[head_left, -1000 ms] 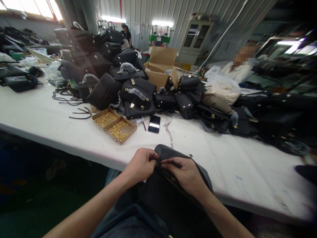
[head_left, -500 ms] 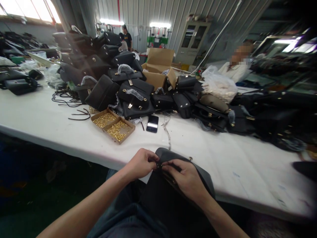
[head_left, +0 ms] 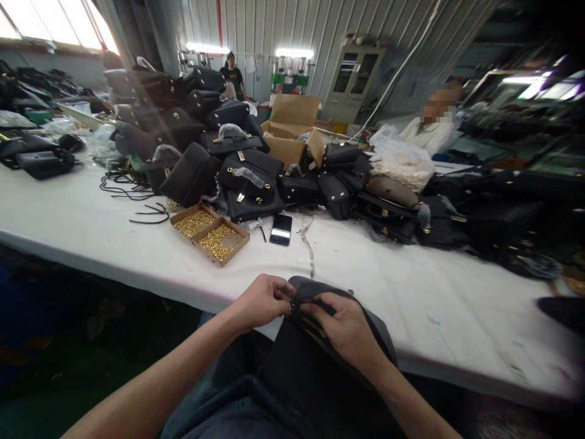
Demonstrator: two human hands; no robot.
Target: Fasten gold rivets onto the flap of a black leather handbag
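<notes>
A black handbag rests on my lap and leans against the table edge. My left hand pinches at the bag's upper left edge, by a small dark metal fitting. On the other side of that fitting, my right hand grips the bag's edge, its thumb and fingertips close to the left ones. The fingertips partly hide the fitting, so its kind is unclear. A white piece, like paper, shows under my left hand.
A two-part cardboard tray of small gold hardware lies on the white table, near a phone. Black handbags are heaped behind, around an open carton. Two people are farther off, one standing, one at right.
The view has shifted slightly. Both hands stay at the same spot on the handbag, with only small finger movements.
</notes>
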